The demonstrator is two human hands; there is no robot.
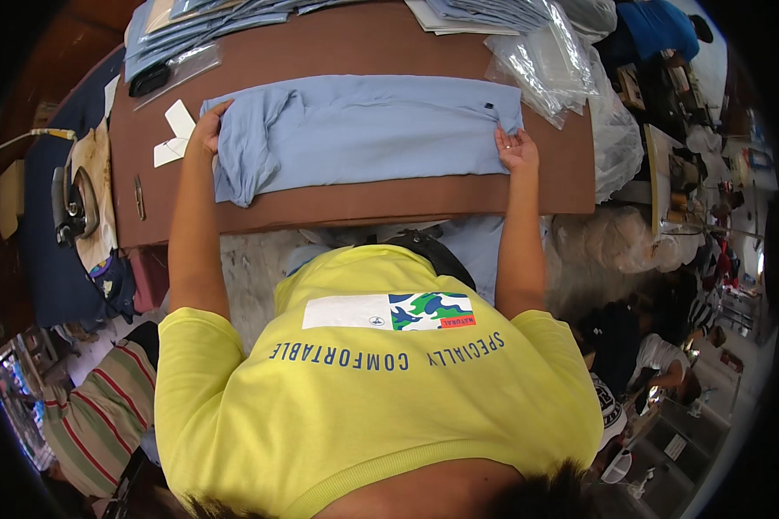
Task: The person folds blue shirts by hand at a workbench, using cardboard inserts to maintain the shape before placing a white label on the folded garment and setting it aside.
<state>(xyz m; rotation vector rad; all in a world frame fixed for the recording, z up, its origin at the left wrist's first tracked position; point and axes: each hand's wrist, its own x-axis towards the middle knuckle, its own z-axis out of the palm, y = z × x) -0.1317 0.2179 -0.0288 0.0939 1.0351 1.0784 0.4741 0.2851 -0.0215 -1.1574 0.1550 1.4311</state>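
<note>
On the brown counter, the fingers of the left hand are curling closed over the bunched end of the light blue garment, while the right hand is lying nearly flat, fingers spread, pressing the opposite end. The garment is stretching lengthwise across the counter between them. Uneven pull could be dragging the folded cloth askew or creasing the bunched sleeve. Both forearms are reaching straight forward, elbows wide. Clear plastic bags are lying just beyond.
</note>
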